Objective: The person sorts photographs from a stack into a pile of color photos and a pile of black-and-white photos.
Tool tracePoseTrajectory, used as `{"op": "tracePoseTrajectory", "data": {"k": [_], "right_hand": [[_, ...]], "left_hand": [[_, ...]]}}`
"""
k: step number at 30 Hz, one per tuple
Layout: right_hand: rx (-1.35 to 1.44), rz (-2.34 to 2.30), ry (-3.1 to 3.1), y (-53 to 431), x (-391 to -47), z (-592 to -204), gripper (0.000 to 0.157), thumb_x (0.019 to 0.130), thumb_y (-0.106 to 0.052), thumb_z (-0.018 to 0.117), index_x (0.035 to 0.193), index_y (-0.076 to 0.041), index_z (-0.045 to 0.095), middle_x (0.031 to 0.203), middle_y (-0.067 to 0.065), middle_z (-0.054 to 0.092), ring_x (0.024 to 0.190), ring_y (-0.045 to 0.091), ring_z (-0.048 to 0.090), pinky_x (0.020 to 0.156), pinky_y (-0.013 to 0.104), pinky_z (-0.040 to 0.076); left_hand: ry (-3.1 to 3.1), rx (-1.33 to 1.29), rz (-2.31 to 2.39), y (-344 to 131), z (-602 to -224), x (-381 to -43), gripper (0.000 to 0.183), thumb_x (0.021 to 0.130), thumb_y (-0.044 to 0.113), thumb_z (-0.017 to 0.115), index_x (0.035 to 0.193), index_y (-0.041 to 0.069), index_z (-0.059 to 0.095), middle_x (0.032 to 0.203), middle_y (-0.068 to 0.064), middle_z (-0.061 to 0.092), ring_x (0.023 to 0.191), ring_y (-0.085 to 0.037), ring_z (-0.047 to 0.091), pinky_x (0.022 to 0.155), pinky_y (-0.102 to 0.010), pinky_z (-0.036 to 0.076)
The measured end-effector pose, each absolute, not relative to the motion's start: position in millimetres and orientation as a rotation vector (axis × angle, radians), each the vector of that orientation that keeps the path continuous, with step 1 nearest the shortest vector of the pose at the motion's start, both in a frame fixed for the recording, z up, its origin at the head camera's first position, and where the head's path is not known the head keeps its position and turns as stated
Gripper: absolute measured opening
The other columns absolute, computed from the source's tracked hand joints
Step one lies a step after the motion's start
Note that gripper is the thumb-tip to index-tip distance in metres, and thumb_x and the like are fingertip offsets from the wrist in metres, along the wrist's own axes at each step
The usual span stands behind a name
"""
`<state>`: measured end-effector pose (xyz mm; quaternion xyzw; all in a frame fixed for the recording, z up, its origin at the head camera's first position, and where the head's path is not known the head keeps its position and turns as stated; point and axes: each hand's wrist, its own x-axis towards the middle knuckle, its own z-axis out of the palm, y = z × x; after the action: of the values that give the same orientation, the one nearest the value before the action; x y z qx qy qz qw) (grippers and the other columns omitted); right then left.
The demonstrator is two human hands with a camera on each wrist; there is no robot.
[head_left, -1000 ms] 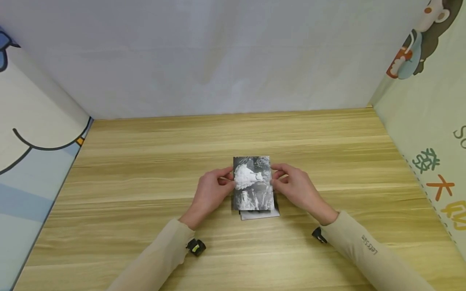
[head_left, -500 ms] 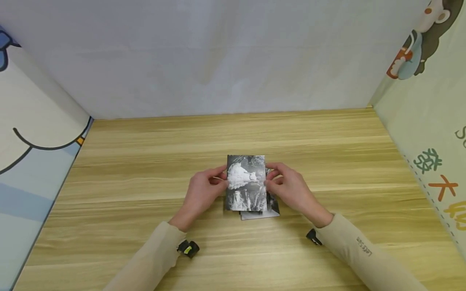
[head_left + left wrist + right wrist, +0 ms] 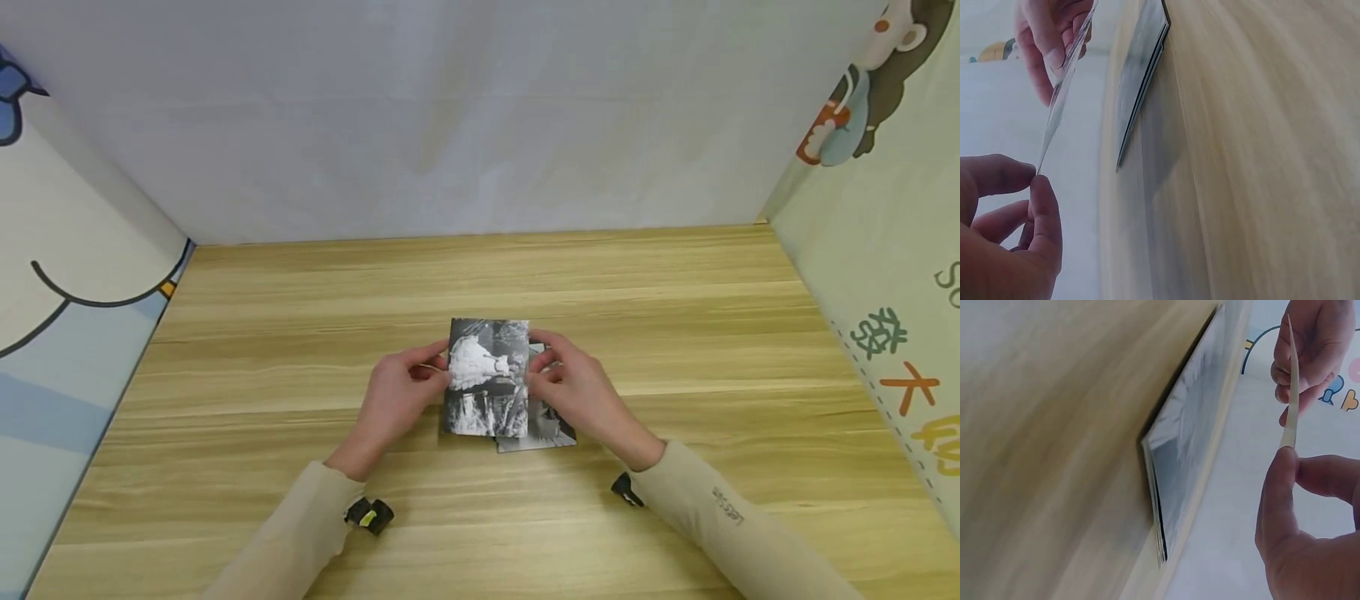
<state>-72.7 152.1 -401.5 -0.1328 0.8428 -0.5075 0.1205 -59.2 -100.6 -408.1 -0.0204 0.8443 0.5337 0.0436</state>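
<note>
A black-and-white photo card [image 3: 487,379], showing a white gown turned sideways, is held up between both hands. The left hand [image 3: 396,393] pinches its left edge with thumb and fingertips, while the right hand [image 3: 579,393] pinches the right edge the same way. Below it a small stack of photo cards [image 3: 546,432] lies on the table, partly covered by the held card in the head view. From the right wrist, the stack [image 3: 1188,425] shows several layers at its edge, with a gap of air between it and the raised card [image 3: 1293,394].
The wood-grain table [image 3: 300,308] stretches out on all sides of the cards. A pale curtain [image 3: 465,125] hangs along its back edge, with printed cloth panels at left and right. Each sleeve has a black camera mount [image 3: 369,517] at the wrist.
Both hands have shifted left together with the pinched photo card. More of the stack beneath shows on the right; the stack itself has stayed in place.
</note>
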Motion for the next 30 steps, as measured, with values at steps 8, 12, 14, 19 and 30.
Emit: {"op": "tracePoseTrajectory", "data": {"k": [8, 12, 14, 19, 30], "right_hand": [[-0.401, -1.517, 2.412, 141, -74, -399, 0.063, 0.097, -0.004, 0.066, 0.155, -0.002, 0.042, 0.108, 0.01, 0.067, 0.091, 0.02, 0.071, 0.072, 0.031, 0.057], [-0.413, -1.535, 2.396, 137, -75, -397, 0.064, 0.096, -0.003, 0.066, 0.155, -0.001, 0.041, 0.106, 0.009, 0.067, 0.091, 0.02, 0.071, 0.072, 0.03, 0.059], [-0.431, -1.529, 2.403, 135, -74, -397, 0.063, 0.097, -0.003, 0.066, 0.155, 0.0, 0.041, 0.105, 0.008, 0.067, 0.091, 0.02, 0.071, 0.074, 0.031, 0.06], [-0.467, -1.504, 2.434, 130, -75, -397, 0.063, 0.097, -0.006, 0.066, 0.154, 0.001, 0.04, 0.103, 0.006, 0.068, 0.089, 0.019, 0.072, 0.073, 0.03, 0.059], [-0.542, -1.435, 2.466, 115, -80, -389, 0.066, 0.095, -0.004, 0.066, 0.155, 0.002, 0.039, 0.095, 0.0, 0.068, 0.074, 0.009, 0.067, 0.067, 0.026, 0.058]], "left_hand": [[2.609, -0.111, 1.595, -110, -401, -60, 0.046, 0.091, 0.004, 0.069, 0.137, 0.002, 0.066, 0.108, -0.013, 0.073, 0.097, -0.025, 0.069, 0.072, -0.02, 0.052], [2.606, -0.126, 1.581, -114, -397, -60, 0.046, 0.091, 0.003, 0.069, 0.137, 0.001, 0.066, 0.107, -0.013, 0.073, 0.096, -0.024, 0.069, 0.072, -0.019, 0.053], [2.602, -0.129, 1.572, -116, -396, -60, 0.047, 0.091, 0.002, 0.069, 0.137, 0.0, 0.066, 0.106, -0.013, 0.073, 0.095, -0.024, 0.069, 0.071, -0.019, 0.053], [2.607, -0.129, 1.549, -120, -393, -60, 0.047, 0.091, 0.002, 0.069, 0.138, -0.001, 0.065, 0.106, -0.014, 0.072, 0.094, -0.023, 0.069, 0.072, -0.018, 0.053], [2.638, -0.137, 1.458, -135, -381, -60, 0.045, 0.093, 0.003, 0.069, 0.137, -0.003, 0.064, 0.108, -0.016, 0.07, 0.097, -0.025, 0.071, 0.073, -0.018, 0.053]]}}
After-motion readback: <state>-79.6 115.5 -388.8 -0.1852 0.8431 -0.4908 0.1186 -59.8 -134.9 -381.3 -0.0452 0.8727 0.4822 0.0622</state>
